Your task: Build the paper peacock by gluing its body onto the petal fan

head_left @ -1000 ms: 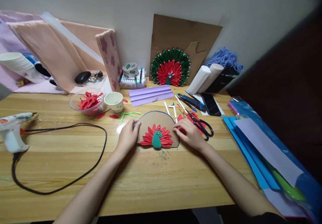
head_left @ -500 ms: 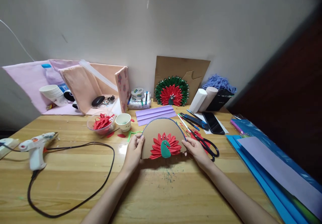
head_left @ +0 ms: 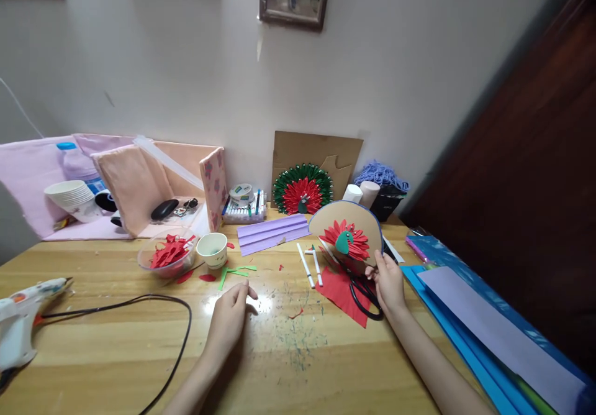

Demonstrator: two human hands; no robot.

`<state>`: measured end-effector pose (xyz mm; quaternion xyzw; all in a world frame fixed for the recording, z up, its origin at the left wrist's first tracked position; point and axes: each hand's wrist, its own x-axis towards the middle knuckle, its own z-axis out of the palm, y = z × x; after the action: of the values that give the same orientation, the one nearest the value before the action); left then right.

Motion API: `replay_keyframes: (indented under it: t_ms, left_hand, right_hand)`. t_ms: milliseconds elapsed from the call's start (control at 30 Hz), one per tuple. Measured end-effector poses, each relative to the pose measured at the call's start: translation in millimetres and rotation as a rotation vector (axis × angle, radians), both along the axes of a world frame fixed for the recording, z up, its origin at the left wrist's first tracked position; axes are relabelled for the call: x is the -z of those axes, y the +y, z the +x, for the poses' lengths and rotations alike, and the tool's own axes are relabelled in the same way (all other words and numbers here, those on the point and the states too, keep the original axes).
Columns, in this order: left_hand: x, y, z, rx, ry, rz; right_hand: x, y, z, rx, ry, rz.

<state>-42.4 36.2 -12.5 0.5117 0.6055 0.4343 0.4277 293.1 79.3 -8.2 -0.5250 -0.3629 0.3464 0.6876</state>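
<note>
My right hand (head_left: pixel 388 284) grips the lower right edge of a half-round brown card (head_left: pixel 347 235) that bears a red petal fan and a teal peacock body. The card is lifted upright above black scissors (head_left: pixel 365 294) and a red paper sheet (head_left: pixel 342 287). My left hand (head_left: pixel 230 315) rests on the wooden table (head_left: pixel 288 365) with its fingers loosely curled and nothing in it. Just beyond it lie green paper strips (head_left: pixel 235 272).
A glue gun (head_left: pixel 21 315) with a black cord (head_left: pixel 177 322) lies at the left. A bowl of red petals (head_left: pixel 167 256), a paper cup (head_left: pixel 213 249), purple folded paper (head_left: pixel 272 233), white markers (head_left: pixel 311 264) and a finished peacock fan (head_left: pixel 302 189) stand behind. Blue paper sheets (head_left: pixel 484 334) cover the right edge.
My left hand let go of the card and dropped to the table. My right hand carried the card up and to the right. The camera tilted up, showing picture frames.
</note>
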Motion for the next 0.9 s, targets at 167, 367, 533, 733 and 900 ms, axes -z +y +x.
replay_keyframes:
  t_ms: [167, 367, 533, 733, 900]
  left_hand:
    - [0.7, -5.4, 5.4, 0.091, 0.187, 0.056]
    - [1.7, -5.9, 12.8, 0.106, 0.051, 0.125]
    - [2.9, 5.4, 8.2, 0.021, -0.193, 0.08]
    - [-2.3, 15.2, -10.6, -0.13, -0.275, 0.088]
    - [-10.1, 15.9, -18.6, -0.246, -0.317, 0.086]
  right_hand:
    - [-0.9, -4.0, -10.8, -0.067, -0.042, -0.008]
    - [5.8, -21.4, -51.3, -0.457, -0.046, -0.138]
    - [17.8, -29.8, -67.0, -0.608, -0.069, -0.229]
    - [17.0, -38.9, -71.6, -0.743, -0.179, -0.184]
    - [11.2, -47.6, -76.9, -0.8, -0.429, -0.124]
